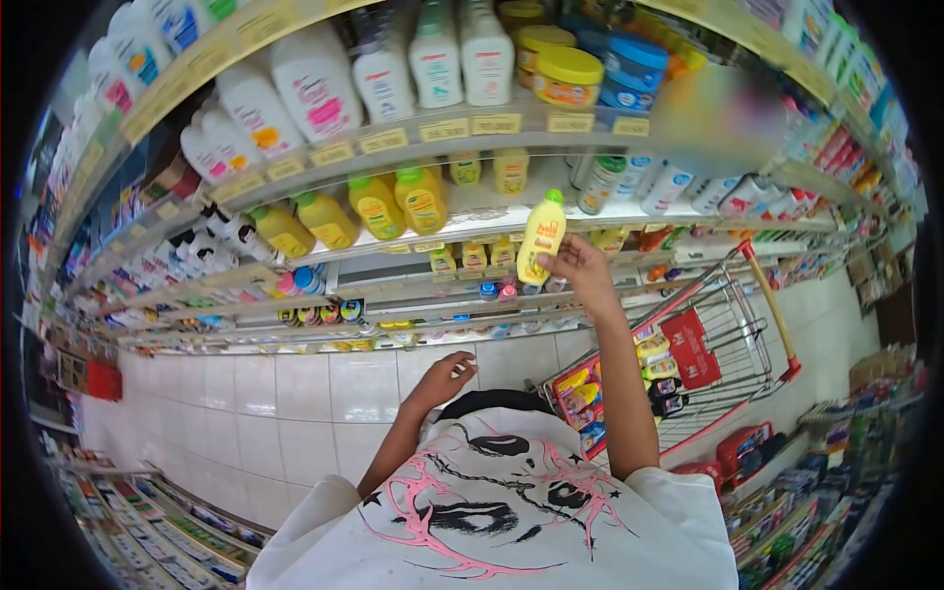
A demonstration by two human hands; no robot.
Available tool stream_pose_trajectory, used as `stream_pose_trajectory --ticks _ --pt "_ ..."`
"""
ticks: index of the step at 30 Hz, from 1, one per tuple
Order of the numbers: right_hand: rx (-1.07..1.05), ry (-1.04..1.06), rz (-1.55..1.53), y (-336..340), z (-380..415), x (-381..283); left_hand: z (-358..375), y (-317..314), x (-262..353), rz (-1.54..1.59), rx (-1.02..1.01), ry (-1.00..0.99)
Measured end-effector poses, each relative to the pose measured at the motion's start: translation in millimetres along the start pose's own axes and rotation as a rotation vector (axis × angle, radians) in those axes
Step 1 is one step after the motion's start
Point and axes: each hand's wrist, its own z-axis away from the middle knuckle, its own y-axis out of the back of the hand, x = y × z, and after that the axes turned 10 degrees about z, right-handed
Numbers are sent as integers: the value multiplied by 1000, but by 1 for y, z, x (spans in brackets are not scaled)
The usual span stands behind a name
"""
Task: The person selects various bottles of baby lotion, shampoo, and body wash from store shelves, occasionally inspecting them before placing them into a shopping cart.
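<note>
My right hand (pixel 580 267) is closed on the lower right side of a pale yellow bottle (pixel 544 236) with a green cap and a red-lettered label. The bottle is held nearly upright, tilted slightly, in front of a white shelf. My left hand (pixel 447 379) hangs low over the tiled floor, fingers loosely bent and a little apart, with nothing visible in it. Larger yellow bottles (pixel 421 200) with green caps stand on the shelf to the left of the held one. Behind it, a smaller yellow bottle (pixel 510 171) stands further back.
A shopping cart (pixel 723 334) stands at my right, with several packs and bottles (pixel 661 369) inside. White pump bottles (pixel 436 61) and yellow-lidded jars (pixel 568 77) fill the shelf above. Green-labelled bottles (pixel 602 185) stand right of the held bottle. A red basket (pixel 744 450) is behind the cart.
</note>
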Motion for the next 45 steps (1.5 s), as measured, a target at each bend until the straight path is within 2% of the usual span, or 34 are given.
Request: stream_pose_trajectory --ticks 5,10,13,17,21,24,26,27,29,38,45 --pt "1 93 195 -10 -58 -5 23 23 -34 80 204 -35" --pt "86 259 262 -11 -90 -15 43 30 -61 160 295 44" --pt "30 317 269 -5 -110 -13 51 30 -68 166 342 88" --pt "-10 296 363 2 -119 -3 54 32 -75 188 381 101" --pt "-57 253 352 5 -119 9 52 39 -81 187 395 99" --pt "-36 282 222 5 -117 11 47 44 -82 167 387 125" --pt "11 285 473 9 -117 11 44 46 -82 144 381 136" --pt "19 282 471 9 -114 8 43 47 -83 139 374 136" --pt "35 244 811 9 -107 0 40 49 -84 106 355 129" --pt "120 335 793 5 -105 7 31 45 -83 76 282 128" --pt "161 310 771 2 -105 9 38 35 -75 49 234 157"
